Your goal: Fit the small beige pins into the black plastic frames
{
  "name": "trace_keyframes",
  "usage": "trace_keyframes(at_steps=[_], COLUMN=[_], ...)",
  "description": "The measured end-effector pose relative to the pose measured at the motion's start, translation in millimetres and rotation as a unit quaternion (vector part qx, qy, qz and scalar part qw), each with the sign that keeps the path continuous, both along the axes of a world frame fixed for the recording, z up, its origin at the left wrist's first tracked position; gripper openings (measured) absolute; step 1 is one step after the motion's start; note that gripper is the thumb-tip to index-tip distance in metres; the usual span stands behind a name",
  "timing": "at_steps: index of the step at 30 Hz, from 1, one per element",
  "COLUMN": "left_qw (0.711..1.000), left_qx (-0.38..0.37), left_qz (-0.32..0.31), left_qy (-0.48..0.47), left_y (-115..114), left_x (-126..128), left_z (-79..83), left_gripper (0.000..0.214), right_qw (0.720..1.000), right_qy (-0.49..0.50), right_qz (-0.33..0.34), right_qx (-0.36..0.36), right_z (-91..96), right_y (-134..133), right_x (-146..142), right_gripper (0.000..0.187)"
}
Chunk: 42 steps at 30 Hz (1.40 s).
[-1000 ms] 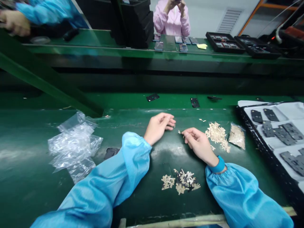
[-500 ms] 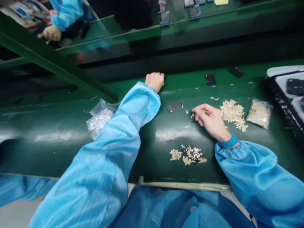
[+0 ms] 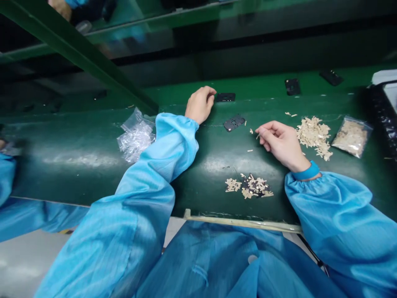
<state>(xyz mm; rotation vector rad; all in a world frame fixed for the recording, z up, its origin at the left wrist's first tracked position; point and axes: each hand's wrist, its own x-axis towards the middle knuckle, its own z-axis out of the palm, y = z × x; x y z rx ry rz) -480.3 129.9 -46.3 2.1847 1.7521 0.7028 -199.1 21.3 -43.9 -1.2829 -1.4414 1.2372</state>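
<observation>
My left hand (image 3: 200, 105) rests on the far part of the green conveyor belt (image 3: 211, 165), its fingertips just beside a black plate (image 3: 225, 97) and holding nothing. A second black plate (image 3: 234, 123) lies nearer, with tiny pale strips scattered close by. My right hand (image 3: 282, 142) hovers among those strips, thumb and fingers pinched together. Whether a strip sits between them is too small to tell. Right of it lies a loose heap of pale strips (image 3: 314, 136), then a clear bag of strips (image 3: 352, 136). A mixed pile of pale and dark pieces (image 3: 249, 186) sits below my right wrist.
A crumpled clear plastic bag (image 3: 135, 136) lies left of my left arm. More black plates (image 3: 292, 87) sit on the belt's far side. A black tray rim (image 3: 380, 111) shows at the right edge. A pale rail (image 3: 242, 221) runs along the near edge, and a green beam (image 3: 77, 54) crosses above.
The view has tilted down, shifting everything upward. My left hand has moved to the belt's far side and opened from a fist. My right hand has moved little.
</observation>
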Motion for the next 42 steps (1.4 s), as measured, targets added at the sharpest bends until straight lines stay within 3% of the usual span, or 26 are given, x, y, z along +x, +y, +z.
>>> trace_keyframes(at_steps=[6, 10, 13, 15, 17, 19, 22, 24, 26, 29, 32, 34, 37, 39, 42], left_qw=[0.991, 0.984, 0.981, 0.982, 0.978, 0.958, 0.926, 0.906, 0.891, 0.878, 0.872, 0.869, 0.864, 0.859, 0.855], left_qx=[-0.081, -0.149, -0.164, -0.147, -0.136, -0.145, -0.192, -0.208, -0.203, -0.196, -0.195, -0.191, -0.185, -0.18, -0.178], left_qz=[-0.069, -0.096, -0.083, -0.07, -0.061, -0.056, -0.07, -0.08, -0.076, -0.061, -0.046, -0.045, -0.054, -0.055, -0.046], left_qy=[0.076, 0.007, -0.062, -0.094, -0.147, -0.241, -0.319, -0.359, -0.398, -0.432, -0.447, -0.453, -0.465, -0.476, -0.484], left_y=[54, 85, 89, 75, 48, 10, -53, -85, -102, -107, -103, -102, -102, -102, -101], left_x=[20, 29, 29, 27, 27, 31, 45, 56, 65, 70, 69, 68, 67, 67, 67], left_z=[7.2, 14.2, 22.2, 27.7, 31.6, 31.7, 21.6, 10.3, -0.3, -8.8, -9.2, -8.4, -9.1, -10.5, -12.6], left_gripper=[0.051, 0.036, 0.018, 0.009, 0.009, 0.01, 0.01, 0.011, 0.01, 0.01, 0.01, 0.01, 0.01, 0.009, 0.009], right_qw=[1.0, 1.0, 1.0, 1.0, 1.0, 0.997, 0.976, 0.945, 0.896, 0.814, 0.779, 0.782, 0.812, 0.85, 0.93], right_qy=[-0.008, -0.007, -0.004, -0.007, -0.02, -0.052, -0.123, -0.183, -0.253, -0.314, -0.314, -0.327, -0.345, -0.323, -0.238], right_qz=[-0.005, -0.005, -0.008, -0.002, 0.014, 0.057, 0.178, 0.257, 0.309, 0.383, 0.421, 0.396, 0.323, 0.269, 0.15], right_qx=[0.007, 0.004, 0.008, 0.01, 0.006, -0.001, 0.018, 0.087, 0.194, 0.303, 0.344, 0.352, 0.343, 0.317, 0.237], right_z=[-4.8, -7.1, -6.9, -5.0, -0.4, 7.2, 21.3, 28.5, 30.4, 21.3, 4.5, -4.5, -8.9, -6.1, 4.7], right_y=[1, 2, 1, 1, 1, -1, -16, -39, -67, -103, -106, -91, -66, -57, -55], right_x=[1, 2, 1, 1, 4, 8, 13, 9, 0, -15, -18, -13, -8, -7, -4], right_gripper=[0.03, 0.028, 0.025, 0.023, 0.02, 0.019, 0.018, 0.016, 0.02, 0.039, 0.039, 0.03, 0.019, 0.017, 0.016])
